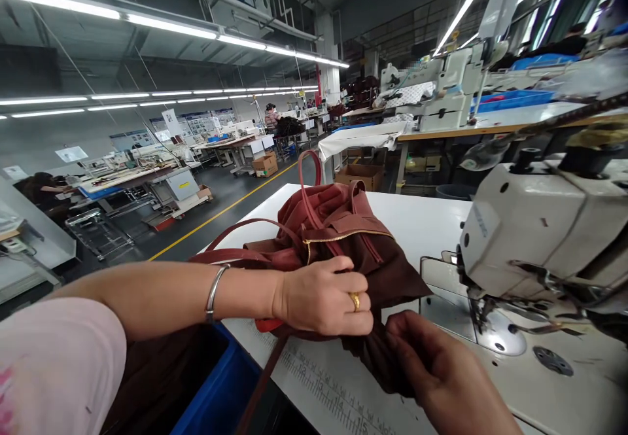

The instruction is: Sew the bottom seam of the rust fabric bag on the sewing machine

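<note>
A dark red-brown handbag with thin straps and a gold zipper lies on the white sewing table. My left hand, with a ring and a bracelet, is closed on the bag's dark fabric near the zipper. Lower right, my right hand pinches a bunched edge of the same dark fabric between thumb and fingers. Just right of the bag stands a white sewing machine, its needle area close beyond my right hand. An orange-red piece shows partly under my left wrist.
A printed ruler scale runs along the table's front edge. Below left is a blue bin with dark material. Across a yellow-lined aisle stand more worktables, cardboard boxes and a seated person. Another machine stands behind.
</note>
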`<state>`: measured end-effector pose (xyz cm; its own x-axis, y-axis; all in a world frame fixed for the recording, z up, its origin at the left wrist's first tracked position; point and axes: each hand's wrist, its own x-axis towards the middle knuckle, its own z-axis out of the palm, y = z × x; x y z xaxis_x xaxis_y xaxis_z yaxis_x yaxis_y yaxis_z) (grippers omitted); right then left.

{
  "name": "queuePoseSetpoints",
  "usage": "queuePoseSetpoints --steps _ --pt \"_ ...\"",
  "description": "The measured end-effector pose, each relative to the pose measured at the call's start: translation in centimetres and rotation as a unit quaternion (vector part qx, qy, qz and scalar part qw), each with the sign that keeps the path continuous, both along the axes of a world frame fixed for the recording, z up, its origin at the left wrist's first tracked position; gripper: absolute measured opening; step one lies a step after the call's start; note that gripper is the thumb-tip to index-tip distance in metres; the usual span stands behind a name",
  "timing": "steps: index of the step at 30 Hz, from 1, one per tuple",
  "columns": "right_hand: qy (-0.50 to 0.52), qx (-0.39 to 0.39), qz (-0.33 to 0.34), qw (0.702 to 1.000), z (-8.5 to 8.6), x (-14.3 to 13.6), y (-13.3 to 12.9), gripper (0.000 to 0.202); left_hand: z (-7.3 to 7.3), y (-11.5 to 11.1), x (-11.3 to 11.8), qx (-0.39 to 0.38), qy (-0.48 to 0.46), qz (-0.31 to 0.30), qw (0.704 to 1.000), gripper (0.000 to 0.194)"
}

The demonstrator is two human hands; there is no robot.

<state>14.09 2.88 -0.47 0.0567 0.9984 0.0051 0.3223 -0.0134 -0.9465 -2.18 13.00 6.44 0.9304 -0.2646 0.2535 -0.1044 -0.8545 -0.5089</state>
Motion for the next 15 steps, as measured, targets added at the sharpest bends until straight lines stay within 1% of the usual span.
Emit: queuePoseSetpoints --steps 3,5,6,8,10,12,15 --pt "0.098 -0.064 0.068 0.991 -0.2 0.2 0.0 0.024 -1.2 -0.5 -0.7 0.007 -0.057 -0.020 0.998 0.015" --pt "0.156 -0.095 0.098 0.978 0.1 0.3 -0.1 0.024 -1.4 -0.6 -0.9 0.008 -0.063 -0.029 0.998 0.013" --pt "0.173 -0.100 0.101 0.975 0.3 0.3 -0.1 0.024 -1.4 -0.6 -0.9 0.007 -0.063 -0.030 0.998 0.013" --pt "0.184 -0.099 0.088 0.974 0.8 0.2 -0.3 0.026 -1.4 -0.6 -0.9 0.008 -0.067 -0.031 0.997 0.011" --pt "0.176 -0.091 0.057 0.979 0.9 0.1 -0.5 0.027 -1.5 -0.6 -0.9 0.008 -0.074 -0.033 0.997 0.012" --pt "0.159 -0.081 0.028 0.984 0.8 0.0 -0.6 0.026 -1.6 -0.6 -0.8 0.004 -0.069 -0.031 0.997 0.014" --pt "0.145 -0.070 0.012 0.987 0.4 0.1 -0.7 0.023 -1.7 -0.7 -0.6 -0.009 -0.037 -0.009 0.999 0.015"
